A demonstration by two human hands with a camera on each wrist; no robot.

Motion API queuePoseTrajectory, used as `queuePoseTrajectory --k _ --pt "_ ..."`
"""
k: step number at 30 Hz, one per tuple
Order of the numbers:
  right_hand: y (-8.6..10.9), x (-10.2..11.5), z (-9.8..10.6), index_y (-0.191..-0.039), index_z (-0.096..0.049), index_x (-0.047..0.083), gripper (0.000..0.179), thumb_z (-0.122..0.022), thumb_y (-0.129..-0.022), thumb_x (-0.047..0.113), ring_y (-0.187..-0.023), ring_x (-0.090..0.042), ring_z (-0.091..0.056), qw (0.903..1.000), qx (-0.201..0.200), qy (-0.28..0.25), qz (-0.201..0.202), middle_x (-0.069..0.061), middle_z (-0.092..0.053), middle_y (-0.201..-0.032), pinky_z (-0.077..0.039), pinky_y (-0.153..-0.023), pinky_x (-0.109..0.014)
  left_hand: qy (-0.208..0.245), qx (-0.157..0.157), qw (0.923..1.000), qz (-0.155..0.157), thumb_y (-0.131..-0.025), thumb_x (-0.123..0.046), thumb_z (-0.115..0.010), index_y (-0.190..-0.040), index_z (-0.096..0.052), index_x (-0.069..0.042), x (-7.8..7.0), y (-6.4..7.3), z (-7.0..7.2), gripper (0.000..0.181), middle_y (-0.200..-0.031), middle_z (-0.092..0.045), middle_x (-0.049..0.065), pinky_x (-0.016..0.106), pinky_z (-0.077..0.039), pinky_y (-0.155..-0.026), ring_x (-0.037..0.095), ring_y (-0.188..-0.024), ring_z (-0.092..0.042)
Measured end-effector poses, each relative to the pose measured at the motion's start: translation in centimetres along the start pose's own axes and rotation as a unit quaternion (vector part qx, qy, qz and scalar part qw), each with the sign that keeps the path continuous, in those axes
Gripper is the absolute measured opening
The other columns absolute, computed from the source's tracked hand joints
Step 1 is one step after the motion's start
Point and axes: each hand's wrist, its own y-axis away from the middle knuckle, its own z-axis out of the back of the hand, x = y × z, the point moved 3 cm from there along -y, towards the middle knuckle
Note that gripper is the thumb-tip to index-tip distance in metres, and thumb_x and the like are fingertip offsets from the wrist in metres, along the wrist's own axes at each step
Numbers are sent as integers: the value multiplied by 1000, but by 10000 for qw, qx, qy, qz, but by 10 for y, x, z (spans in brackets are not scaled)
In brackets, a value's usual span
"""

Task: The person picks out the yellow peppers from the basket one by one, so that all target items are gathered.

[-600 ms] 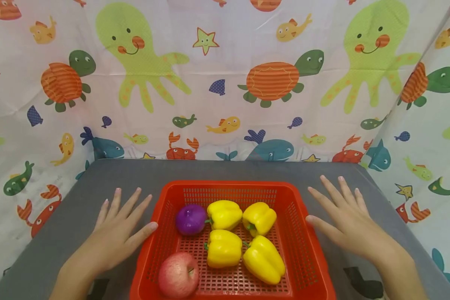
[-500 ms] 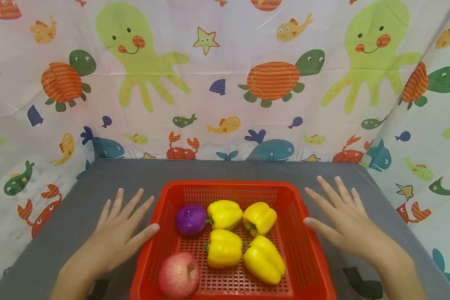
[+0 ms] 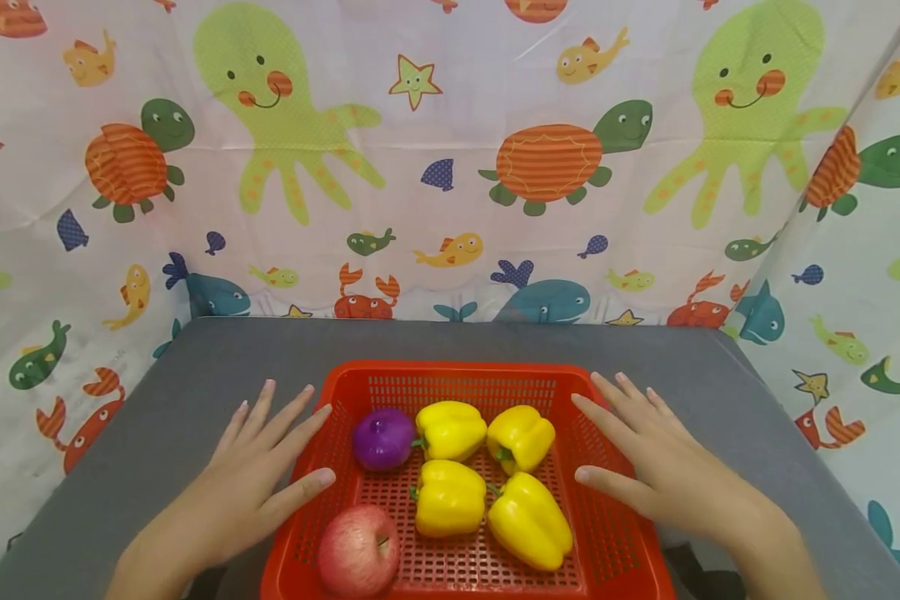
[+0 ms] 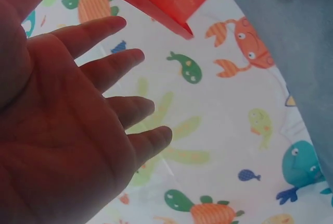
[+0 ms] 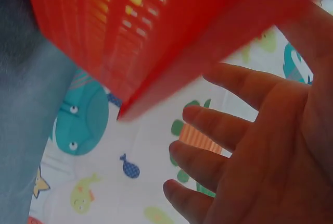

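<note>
A red plastic basket (image 3: 450,369) with slotted walls stands at the front middle of the table. In it lie several yellow bell peppers (image 3: 450,498), a purple onion (image 3: 383,439) at the back left and a red apple (image 3: 357,550) at the front left. My left hand (image 3: 243,483) is spread over the basket's left rim, fingers straight and holding nothing. Over the right rim hangs my right hand (image 3: 667,475), likewise spread, its thumb and fingertips overlapping the basket's inside in the head view. Both wrist views show bare palms beside the basket's outer wall (image 5: 99,41).
The grey tabletop (image 3: 270,346) extends behind the basket and to both sides. A white curtain (image 3: 435,100) printed with sea animals encloses the back, left and right. Dark wrist straps show partly below both hands.
Both hands have moved inward over the basket's side rims, the right one farther and slightly lower in view. The basket and its contents have stayed in place.
</note>
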Motion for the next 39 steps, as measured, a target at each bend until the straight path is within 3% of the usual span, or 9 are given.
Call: queuePoseTrajectory --k 3,8,12,19,24,28,34,39 --pt "-2 6 -6 -155 -40 22 82 -59 -89 66 -149 -38 -14 9999 142 -59 -35 -9 -23 -163 -8 -116 -58 48 54 9999 -144 -93 -64 -54 -154 -42 -23 -7 1 0 74 -163 -25 8 65 5 -113 45 -149 2" --pt "-4 15 -14 -154 -40 26 82 -56 -87 71 -148 -36 -21 9990 414 -141 -52 -7 -28 -162 -27 -109 -62 85 218 9990 -378 -93 -65 -53 -152 -44 -29 -19 5 -4 70 -161 -29 4 66 -3 -113 41 -150 -2" --pt "-5 23 -22 -154 -41 26 81 -57 -88 69 -146 -35 -26 9973 677 -254 84 -6 -30 -161 -38 -102 -61 50 474 9972 -574 -93 -66 -50 -150 -49 -26 -30 7 -9 69 -160 -32 2 68 -8 -111 38 -150 -7" --pt "-9 33 -34 -152 -45 24 80 -52 -88 72 -141 -34 -36 9943 965 -206 397 -9 -38 -155 -38 -104 -59 337 940 9902 -971 -97 -64 -47 -147 -53 -24 -48 11 -18 64 -159 -35 0 67 -11 -112 35 -150 -12" --pt "-12 36 -41 -147 -51 26 75 -57 -87 70 -131 -31 -46 9909 1242 -368 359 -7 -47 -148 -41 -102 -59 610 1280 9846 -1020 -96 -65 -45 -146 -53 -27 -56 11 -24 64 -159 -34 -3 71 -23 -106 32 -149 -15" --pt "-12 37 -46 -146 -51 29 72 -60 -87 68 -126 -28 -50 9904 1219 -294 578 -7 -47 -146 -45 -99 -56 665 1483 9785 -1271 -97 -66 -43 -146 -52 -30 -62 12 -29 62 -156 -38 -5 70 -30 -103 30 -145 -24" --pt "-14 38 -52 -140 -57 33 64 -65 -86 66 -103 -14 -53 9900 1028 -121 955 3 -48 -129 -51 -86 -39 280 1300 9708 -1996 -98 -64 -42 -143 -56 -29 -67 10 -39 58 -140 -52 -7 45 -46 -94 17 -123 -43" --pt "-15 39 -56 -133 -62 30 61 -71 -83 63 -94 -7 -48 9894 1031 -110 1013 11 -47 -114 -47 -77 -30 274 1008 9520 -2877 -99 -56 -50 -138 -60 -23 -69 9 -46 52 -124 -57 -9 23 -44 -82 8 -107 -47"
